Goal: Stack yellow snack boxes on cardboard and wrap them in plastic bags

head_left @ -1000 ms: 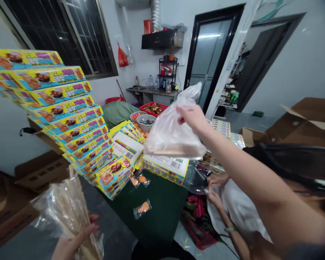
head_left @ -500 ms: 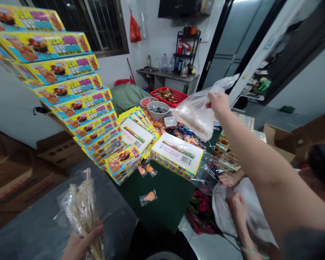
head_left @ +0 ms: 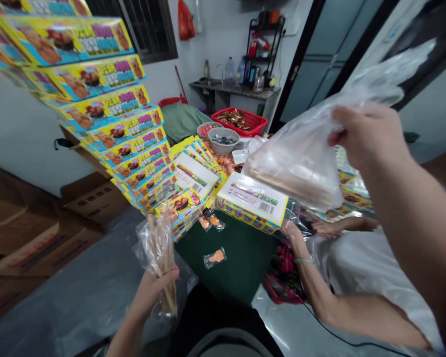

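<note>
My left hand (head_left: 158, 285) is closed round a bundle of thin wooden sticks (head_left: 159, 248), partly wrapped in clear plastic, held upright at the table's near left. In my right hand (head_left: 367, 131) is the gathered top of a translucent plastic bag (head_left: 301, 158), raised over the right side of the table. Long, straight pale things lie in the bottom of the bag; their exact kind is blurred. Below and left of the bag sits a white-topped printed box (head_left: 252, 198). Small orange drumstick-shaped pieces in clear wrappers (head_left: 215, 256) lie on the green tabletop (head_left: 230, 277).
Tall stacked yellow printed boxes (head_left: 122, 129) lean at the left. Beyond are a grey basket (head_left: 223, 141) of dark packets and a red basket (head_left: 262, 130) of brown packets. At right, a co-worker's hand (head_left: 292, 232) touches the white-topped box. Cardboard cartons (head_left: 33, 228) stand at far left.
My right hand has brought the bag closer and to the right. The stick bundle in my left hand has moved up and right. The co-worker's hand has reached the white-topped box.
</note>
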A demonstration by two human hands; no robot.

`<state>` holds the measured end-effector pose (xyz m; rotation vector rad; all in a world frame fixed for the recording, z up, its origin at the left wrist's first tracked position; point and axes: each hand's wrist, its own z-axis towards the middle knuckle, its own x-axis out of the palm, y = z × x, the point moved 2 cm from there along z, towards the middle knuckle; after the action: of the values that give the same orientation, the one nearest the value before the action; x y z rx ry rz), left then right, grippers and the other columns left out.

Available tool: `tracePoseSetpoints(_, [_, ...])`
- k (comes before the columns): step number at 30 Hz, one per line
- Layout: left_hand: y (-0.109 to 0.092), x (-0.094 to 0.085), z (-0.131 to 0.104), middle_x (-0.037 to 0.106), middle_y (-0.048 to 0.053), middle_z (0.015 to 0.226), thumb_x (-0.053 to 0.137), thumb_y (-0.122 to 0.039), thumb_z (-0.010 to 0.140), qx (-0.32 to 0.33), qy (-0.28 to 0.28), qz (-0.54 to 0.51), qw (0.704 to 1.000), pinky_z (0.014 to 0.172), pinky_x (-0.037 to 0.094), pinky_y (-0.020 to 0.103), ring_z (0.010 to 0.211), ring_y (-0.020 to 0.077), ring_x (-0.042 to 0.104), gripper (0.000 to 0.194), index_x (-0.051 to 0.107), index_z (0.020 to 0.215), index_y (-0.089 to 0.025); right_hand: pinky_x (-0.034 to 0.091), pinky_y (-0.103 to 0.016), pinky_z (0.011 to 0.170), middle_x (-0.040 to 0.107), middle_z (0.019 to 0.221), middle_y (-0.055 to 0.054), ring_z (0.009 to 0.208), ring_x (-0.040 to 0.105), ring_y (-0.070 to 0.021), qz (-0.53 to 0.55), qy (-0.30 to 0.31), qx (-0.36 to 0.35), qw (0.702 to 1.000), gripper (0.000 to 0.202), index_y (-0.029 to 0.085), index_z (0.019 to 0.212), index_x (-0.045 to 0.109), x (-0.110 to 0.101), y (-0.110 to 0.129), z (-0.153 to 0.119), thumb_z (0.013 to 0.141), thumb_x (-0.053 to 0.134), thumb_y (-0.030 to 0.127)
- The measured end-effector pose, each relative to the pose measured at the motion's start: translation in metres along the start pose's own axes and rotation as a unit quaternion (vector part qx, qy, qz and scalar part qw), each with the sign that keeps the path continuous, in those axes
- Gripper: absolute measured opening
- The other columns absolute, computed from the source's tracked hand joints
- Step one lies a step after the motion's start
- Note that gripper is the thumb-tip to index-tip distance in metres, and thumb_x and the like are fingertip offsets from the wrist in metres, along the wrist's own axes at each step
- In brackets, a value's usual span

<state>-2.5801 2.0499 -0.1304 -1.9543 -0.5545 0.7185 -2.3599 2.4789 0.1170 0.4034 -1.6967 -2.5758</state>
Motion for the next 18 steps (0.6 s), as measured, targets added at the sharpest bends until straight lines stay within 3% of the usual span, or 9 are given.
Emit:
tracePoseSetpoints(6, [-0.025, 0.000, 0.054, 0.062, 0.001, 0.071, 0.075, -0.039, 0.065, 0.067, 0.123, 0.010, 0.990, 0.068, 0.045, 0.029, 0.070, 0.0181, 0.057, 0.030, 0.064, 0.079, -0.016, 0.034, -0.024, 0.044, 0.053, 0.053, 0.003, 0.047, 0.046, -0.0099, -0.082, 0.010, 0.024, 0.996, 0.024, 0.022, 0.065, 0.059, 0.010, 0.027, -0.065, 0.084, 0.067, 0.033])
tracePoseSetpoints(10, [-0.027, -0.019, 0.094, 0.064, 0.002, 0.074, 0.075, -0.036, 0.064, 0.075, 0.223, 0.043, 0.971, 0.070, 0.046, 0.030, 0.073, 0.0196, 0.059, 0.028, 0.064, 0.079, -0.015, 0.029, -0.022, 0.040, 0.050, 0.046, 0.003, 0.041, 0.042, -0.0091, -0.169, -0.004, 0.149, 0.974, 0.030, 0.018, 0.066, 0.060, 0.027, 0.008, -0.112, 0.081, 0.069, 0.041])
tracePoseSetpoints(12, [-0.014, -0.021, 0.109, 0.068, 0.004, 0.080, 0.074, -0.032, 0.061, 0.034, 0.295, 0.056, 0.953, 0.069, 0.047, 0.030, 0.073, 0.0197, 0.060, 0.030, 0.066, 0.085, -0.015, 0.033, -0.022, 0.041, 0.055, 0.052, 0.001, 0.043, 0.045, -0.0097, -0.182, -0.015, 0.190, 0.965, 0.029, 0.016, 0.068, 0.061, 0.038, -0.015, -0.140, 0.078, 0.071, 0.043])
tracePoseSetpoints(15, [0.021, -0.005, 0.118, 0.072, 0.009, 0.102, 0.072, -0.020, 0.054, -0.059, 0.409, 0.040, 0.910, 0.063, 0.047, 0.029, 0.069, 0.0183, 0.061, 0.049, 0.067, 0.103, -0.016, 0.039, -0.023, 0.047, 0.063, 0.064, -0.002, 0.051, 0.051, -0.0116, -0.201, -0.026, 0.221, 0.954, 0.025, 0.015, 0.073, 0.063, 0.057, -0.060, -0.180, 0.075, 0.070, 0.039])
tracePoseSetpoints(18, [0.055, 0.019, 0.120, 0.072, 0.011, 0.111, 0.072, -0.013, 0.049, -0.120, 0.429, -0.019, 0.895, 0.062, 0.048, 0.028, 0.068, 0.0176, 0.063, 0.063, 0.065, 0.112, -0.017, 0.041, -0.025, 0.050, 0.062, 0.061, -0.003, 0.054, 0.053, -0.0149, -0.233, -0.043, 0.257, 0.937, 0.021, 0.016, 0.071, 0.061, 0.077, -0.101, -0.213, 0.075, 0.066, 0.036])
